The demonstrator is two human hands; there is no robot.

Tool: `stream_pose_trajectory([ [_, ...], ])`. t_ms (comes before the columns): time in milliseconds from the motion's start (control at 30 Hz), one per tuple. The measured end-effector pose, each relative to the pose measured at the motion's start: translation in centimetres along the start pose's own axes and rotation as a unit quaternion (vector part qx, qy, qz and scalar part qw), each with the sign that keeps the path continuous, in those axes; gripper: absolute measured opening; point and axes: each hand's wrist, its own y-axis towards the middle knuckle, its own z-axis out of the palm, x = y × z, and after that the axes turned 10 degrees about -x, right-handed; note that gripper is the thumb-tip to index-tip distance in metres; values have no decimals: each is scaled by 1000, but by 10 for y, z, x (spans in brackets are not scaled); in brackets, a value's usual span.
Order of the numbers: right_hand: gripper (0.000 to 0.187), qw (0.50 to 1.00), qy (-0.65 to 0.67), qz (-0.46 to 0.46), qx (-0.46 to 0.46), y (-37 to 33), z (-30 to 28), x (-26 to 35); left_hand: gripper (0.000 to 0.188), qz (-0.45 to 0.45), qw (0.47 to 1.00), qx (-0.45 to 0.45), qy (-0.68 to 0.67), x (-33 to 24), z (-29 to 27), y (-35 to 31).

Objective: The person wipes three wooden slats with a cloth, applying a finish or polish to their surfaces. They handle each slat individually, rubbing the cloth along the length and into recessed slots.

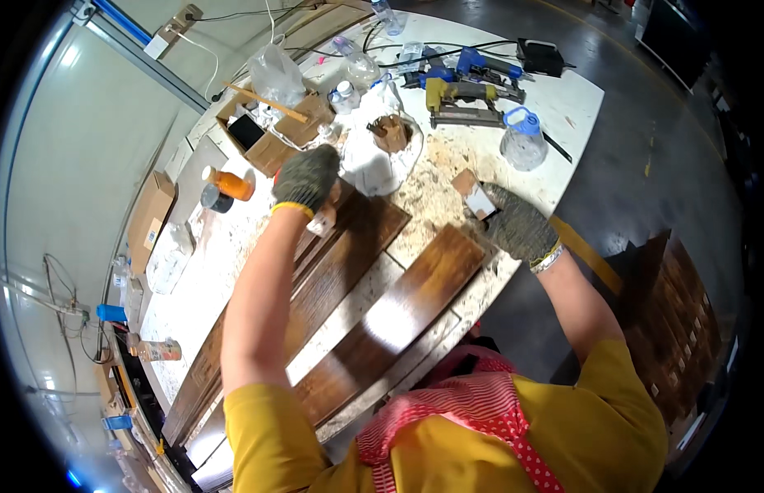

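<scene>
My right hand (521,223), in a dark grey knit glove, is closed around a small brown-and-white block (474,194) over the table's right side. My left hand (308,177), in a matching glove with a yellow cuff, is closed at the upper ends of the brown boards. What its fingers hold is mostly hidden; a bit of red shows at their left side. Below it lie dark brown wooden planks (349,275), side by side and running toward the lower left. Nearer me a glossy brown plank (390,324) lies apart from them, its far end just left of my right hand.
Beyond my hands are a white cloth (369,160), a cardboard box (275,140), nail guns (464,94) with black hoses, and a clear jug with a blue lid (524,144). An orange bottle (230,182) stands left. Stacked brown boards (665,320) stand off the table's right side.
</scene>
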Motion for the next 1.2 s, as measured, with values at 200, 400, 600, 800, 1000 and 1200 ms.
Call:
stream_pose_trajectory([
  [200, 23, 969, -220, -114, 21, 52, -5, 5, 56, -66, 994, 68, -46, -26, 74, 102],
  [400, 20, 993, 9, 107, -52, 95, -5, 16, 47, -16, 992, 74, -101, -27, 98, 101],
  [600, 14, 993, 48, 107, -34, 154, 22, 12, 33, -113, 952, -3, -284, 14, 111, 78],
  [800, 13, 995, 41, 87, -42, 200, 48, 7, 24, -90, 903, -90, -409, 54, 163, 81],
  [1000, 11, 984, 121, 123, -49, 225, 64, -1, 25, -384, 455, 108, -796, 19, 147, 48],
  [1200, 14, 989, 137, 60, 6, 215, 62, -1, 17, -115, 851, 12, -512, 1, 131, 25],
])
